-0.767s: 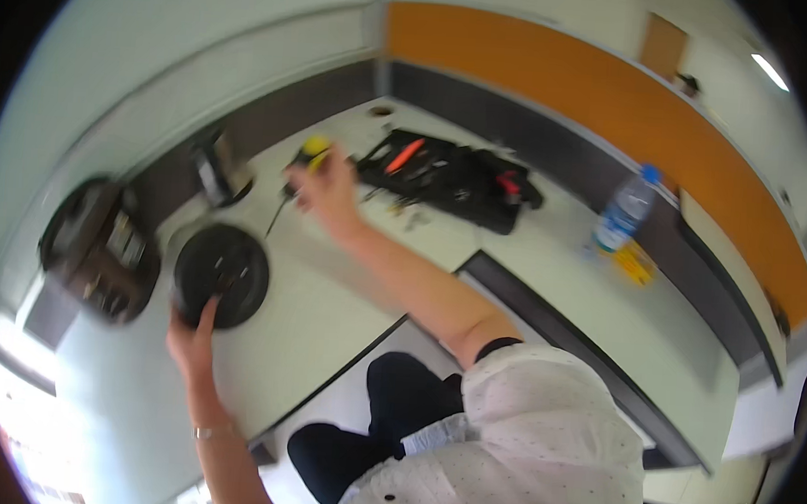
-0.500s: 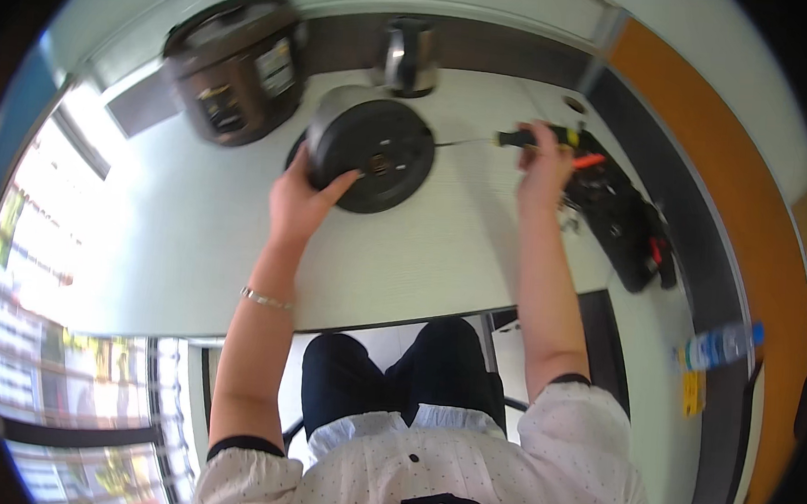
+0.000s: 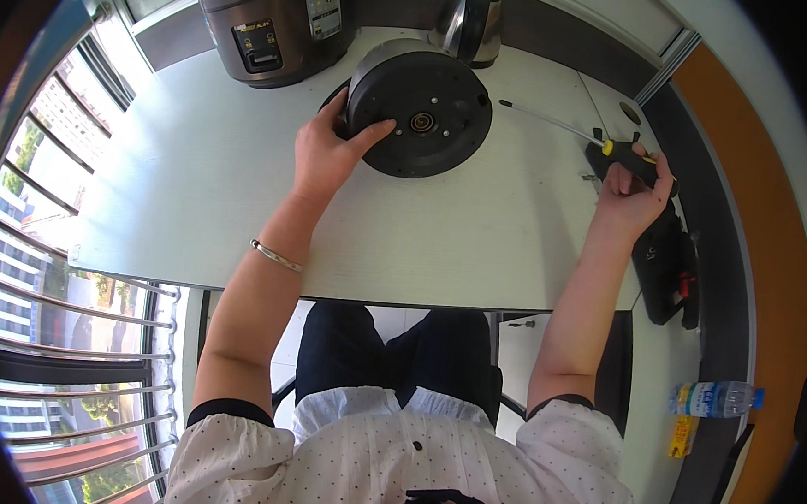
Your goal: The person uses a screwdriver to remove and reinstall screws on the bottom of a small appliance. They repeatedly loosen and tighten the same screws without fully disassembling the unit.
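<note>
An electric pot with a silvery body lies tipped on the white desk. Its round black base (image 3: 456, 149) faces me, with a ringed metal connector in the middle and several light dots around it. My left hand (image 3: 331, 151) grips the left edge, thumb pressed on the base and fingers around the side, partly hidden. In my right hand (image 3: 633, 197) is a screwdriver (image 3: 568, 125) with a black and yellow handle and a long thin shaft. Its dark tip points left, just off the base's right edge, apart from it.
A brown rice cooker (image 3: 288, 28) stands at the back left, and a steel kettle (image 3: 470, 25) behind the pot. Beyond my right hand lies a black tool bag (image 3: 658, 268) with red-handled parts. A water bottle (image 3: 713, 398) is at the far right. Barred windows (image 3: 66, 324) flank the left.
The screwdriver has swung right with my right hand, its tip moving from the base's edge to a small gap away. My left hand keeps its grip. The whole view has shifted.
</note>
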{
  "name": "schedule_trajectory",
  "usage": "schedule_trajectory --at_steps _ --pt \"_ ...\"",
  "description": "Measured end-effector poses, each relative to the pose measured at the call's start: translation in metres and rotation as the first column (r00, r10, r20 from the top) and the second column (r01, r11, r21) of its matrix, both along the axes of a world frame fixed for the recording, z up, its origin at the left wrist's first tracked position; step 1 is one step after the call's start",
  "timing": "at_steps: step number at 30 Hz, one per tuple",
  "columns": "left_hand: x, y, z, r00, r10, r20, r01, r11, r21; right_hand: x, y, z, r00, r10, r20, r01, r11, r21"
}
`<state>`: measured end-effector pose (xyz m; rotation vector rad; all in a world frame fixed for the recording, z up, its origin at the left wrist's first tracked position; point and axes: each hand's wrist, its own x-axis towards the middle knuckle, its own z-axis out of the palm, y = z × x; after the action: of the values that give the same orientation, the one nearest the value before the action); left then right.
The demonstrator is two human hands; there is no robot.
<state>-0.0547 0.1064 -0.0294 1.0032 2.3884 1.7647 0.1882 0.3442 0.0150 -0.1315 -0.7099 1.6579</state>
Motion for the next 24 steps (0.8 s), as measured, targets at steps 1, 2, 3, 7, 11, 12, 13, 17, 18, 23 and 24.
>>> schedule_trajectory --at_steps 1,2,3,7,11,12,13,17,18,23,24 --pt "-0.001 0.001 -0.002 1.0 0.001 -0.008 -0.001 1.0 0.005 0.002 0.001 -0.001 0.998 0.055 -0.028 -0.054 0.998 0.016" --pt "-0.002 0.001 -0.003 1.0 0.002 -0.016 -0.002 1.0 0.01 0.003 0.003 -0.002 0.99 0.131 -0.045 -0.13 0.991 0.026" --pt "-0.002 0.0 -0.003 1.0 -0.001 -0.019 0.001 1.0 0.011 0.002 0.006 -0.004 0.976 0.208 -0.061 -0.206 0.978 0.038" --pt "0.001 -0.002 0.0 0.999 -0.005 -0.048 0.004 1.0 -0.024 -0.001 -0.003 -0.003 0.948 0.319 0.001 -0.318 0.944 0.083" --pt "0.004 -0.004 0.004 0.989 -0.004 -0.146 -0.013 0.994 -0.109 -0.008 -0.018 -0.004 0.962 0.196 0.189 -0.238 0.941 0.24" --pt "0.003 -0.004 0.003 0.988 -0.006 -0.156 -0.009 0.995 -0.098 -0.01 -0.022 -0.003 0.956 0.173 0.236 -0.238 0.93 0.28" --pt "0.002 -0.004 0.001 0.986 -0.01 -0.165 -0.005 0.996 -0.087 -0.01 -0.025 -0.003 0.949 0.165 0.269 -0.25 0.913 0.321" --pt "0.003 -0.006 0.005 0.986 -0.023 -0.165 0.003 0.993 -0.119 -0.013 -0.032 -0.002 0.916 0.106 0.386 -0.276 0.867 0.416" --pt "0.003 -0.006 0.005 0.982 -0.026 -0.185 0.004 0.993 -0.117 -0.014 -0.035 -0.001 0.909 0.093 0.406 -0.278 0.862 0.424" --pt "0.004 -0.007 0.006 0.968 -0.026 -0.248 -0.006 0.992 -0.126 -0.018 -0.043 -0.001 0.851 0.037 0.523 -0.327 0.817 0.474" --pt "0.003 -0.007 0.006 0.967 -0.03 -0.251 -0.003 0.992 -0.13 -0.019 -0.044 -0.002 0.844 0.033 0.536 -0.336 0.81 0.48"
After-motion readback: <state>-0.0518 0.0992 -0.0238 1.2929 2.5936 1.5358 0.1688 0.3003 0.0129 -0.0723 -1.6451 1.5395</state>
